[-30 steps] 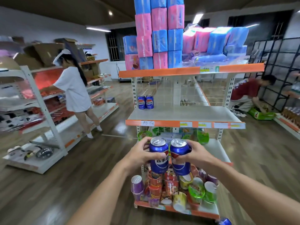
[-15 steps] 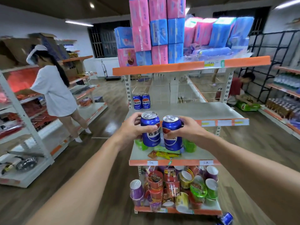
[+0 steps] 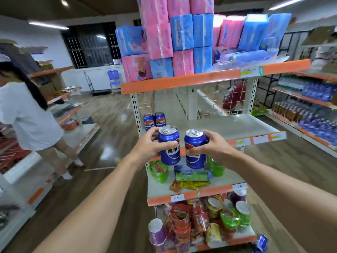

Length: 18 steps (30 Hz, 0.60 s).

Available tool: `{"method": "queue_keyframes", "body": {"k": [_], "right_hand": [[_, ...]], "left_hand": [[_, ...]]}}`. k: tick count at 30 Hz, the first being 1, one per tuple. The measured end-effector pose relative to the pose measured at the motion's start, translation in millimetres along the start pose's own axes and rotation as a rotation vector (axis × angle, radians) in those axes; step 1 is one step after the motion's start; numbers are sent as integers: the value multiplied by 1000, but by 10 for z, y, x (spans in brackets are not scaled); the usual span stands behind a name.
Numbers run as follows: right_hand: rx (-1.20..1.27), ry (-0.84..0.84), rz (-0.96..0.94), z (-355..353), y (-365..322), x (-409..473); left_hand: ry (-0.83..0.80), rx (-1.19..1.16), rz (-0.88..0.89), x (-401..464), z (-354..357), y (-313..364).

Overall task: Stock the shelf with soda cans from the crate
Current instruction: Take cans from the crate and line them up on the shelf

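Left hand (image 3: pixel 149 145) grips can (image 3: pixel 169 145); right hand (image 3: pixel 215 147) grips second can (image 3: pixel 195 148).

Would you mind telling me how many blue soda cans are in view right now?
5: one in the left hand, one in the right hand, two on the shelf's back-left corner, one partly visible at the bottom edge. Others may be hidden.

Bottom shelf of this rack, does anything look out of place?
Yes. The cup noodles lie tumbled in a heap, many tipped over, and one blue soda can sits at the shelf's right corner, apart from the two cans above.
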State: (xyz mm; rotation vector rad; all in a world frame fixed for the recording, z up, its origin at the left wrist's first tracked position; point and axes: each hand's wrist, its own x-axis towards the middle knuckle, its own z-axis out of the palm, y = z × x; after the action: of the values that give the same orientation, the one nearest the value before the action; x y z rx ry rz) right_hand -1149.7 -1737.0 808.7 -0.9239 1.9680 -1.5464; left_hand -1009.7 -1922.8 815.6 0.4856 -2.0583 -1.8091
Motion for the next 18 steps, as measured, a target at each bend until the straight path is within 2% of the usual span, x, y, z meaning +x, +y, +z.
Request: {"method": "queue_keyframes", "body": {"k": [4,18], "right_hand": [[0,27,15,8,25,230],[-96,54,34,-297,286,1746]], "left_hand": [[21,-14,-9,285,-67,-119],[100,255,35,1809,-175,-396]]}}
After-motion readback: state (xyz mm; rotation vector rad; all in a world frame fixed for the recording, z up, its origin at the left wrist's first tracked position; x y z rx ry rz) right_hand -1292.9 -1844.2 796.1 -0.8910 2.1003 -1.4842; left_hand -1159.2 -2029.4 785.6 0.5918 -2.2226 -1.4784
